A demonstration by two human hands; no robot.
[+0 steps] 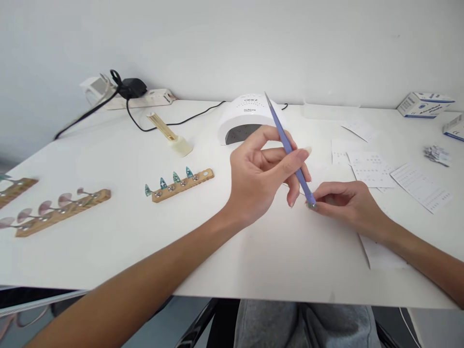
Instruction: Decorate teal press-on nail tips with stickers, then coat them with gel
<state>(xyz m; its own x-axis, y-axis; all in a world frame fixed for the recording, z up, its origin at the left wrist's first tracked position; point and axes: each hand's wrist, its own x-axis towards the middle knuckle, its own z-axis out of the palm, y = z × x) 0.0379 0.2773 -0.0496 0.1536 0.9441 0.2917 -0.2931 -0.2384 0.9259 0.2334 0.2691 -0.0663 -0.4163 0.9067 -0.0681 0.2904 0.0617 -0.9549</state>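
My left hand (250,176) holds purple tweezers (284,137) like a pen, with their fine point up and blunt end down. That lower end meets a small glittery greenish nail tip (311,206), pinched between the thumb and fingers of my right hand (350,203). Fingers cover most of the nail tip, so its shape is hard to make out. Left of my left hand lies a wooden display bar (183,186) bearing several blue-green pointed nail tips on metal studs.
Farther left are a wooden bar (63,212) with pinkish nail tips and part of another bar (18,189). Behind my hands stand a white nail lamp (250,108) and a cream holder (181,146) with sticks. Printed sheets (371,169), foil packets (437,155) and a box (424,105) lie right.
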